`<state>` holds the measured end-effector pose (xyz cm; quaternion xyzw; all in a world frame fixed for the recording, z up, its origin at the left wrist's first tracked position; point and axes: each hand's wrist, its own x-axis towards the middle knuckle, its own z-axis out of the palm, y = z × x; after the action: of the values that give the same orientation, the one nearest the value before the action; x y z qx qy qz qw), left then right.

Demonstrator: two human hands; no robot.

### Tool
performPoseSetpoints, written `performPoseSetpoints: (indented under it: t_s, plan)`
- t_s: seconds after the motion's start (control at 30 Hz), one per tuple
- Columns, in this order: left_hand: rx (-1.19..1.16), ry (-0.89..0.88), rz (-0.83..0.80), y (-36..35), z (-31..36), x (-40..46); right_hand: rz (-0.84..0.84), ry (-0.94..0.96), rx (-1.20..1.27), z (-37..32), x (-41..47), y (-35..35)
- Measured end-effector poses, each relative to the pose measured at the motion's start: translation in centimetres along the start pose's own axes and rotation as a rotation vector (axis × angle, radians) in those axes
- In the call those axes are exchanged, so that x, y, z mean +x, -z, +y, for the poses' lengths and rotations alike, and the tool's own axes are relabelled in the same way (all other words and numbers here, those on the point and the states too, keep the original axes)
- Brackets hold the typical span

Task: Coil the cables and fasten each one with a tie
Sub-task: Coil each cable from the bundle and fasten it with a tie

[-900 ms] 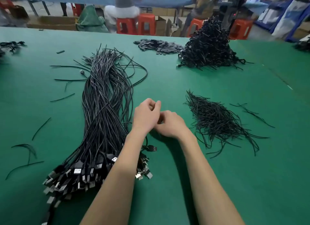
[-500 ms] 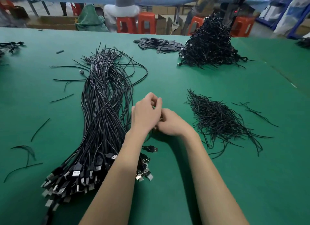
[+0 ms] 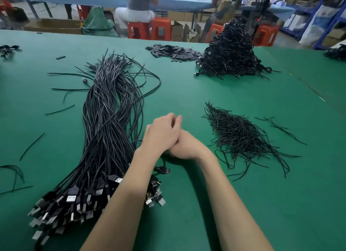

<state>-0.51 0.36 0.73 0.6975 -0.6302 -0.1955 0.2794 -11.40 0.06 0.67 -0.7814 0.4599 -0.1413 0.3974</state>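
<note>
While hands [image 3: 169, 138] meet, grip unclear | cable bundle [image 3: 108, 123] beside left | ties [image 3: 237, 136] right

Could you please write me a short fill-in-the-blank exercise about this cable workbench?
1. The table has a ____ surface.
2. The loose ties lie to the ____ of the hands.
3. The stools behind the table are ____.
4. The uncoiled cable bundle shows metal ____ at its near end.

Missing words: green; right; orange; plugs

Two bare forearms, no sleeves. The left hand [image 3: 162, 132] and right hand [image 3: 187, 146] wear no gloves, rings or watch.
</note>
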Motion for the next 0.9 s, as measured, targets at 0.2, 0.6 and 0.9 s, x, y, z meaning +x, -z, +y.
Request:
performPoseSetpoints:
  t_s: [0.2,0.6,0.9]
  plan:
    - [0.011,0.004,-0.008,0.8,-0.5,0.6,-0.014,0.006,0.126,-0.2,-0.3,1.2]
    - [-0.06,0.108,-0.028,1.9,-0.7,0.6,-0.431,-0.112,-0.282,-2.1,-0.8,1.0]
    - [-0.193,-0.029,-0.017,2.5,-0.5,0.5,-0.035,0.019,0.116,-0.2,-2.1,4.6]
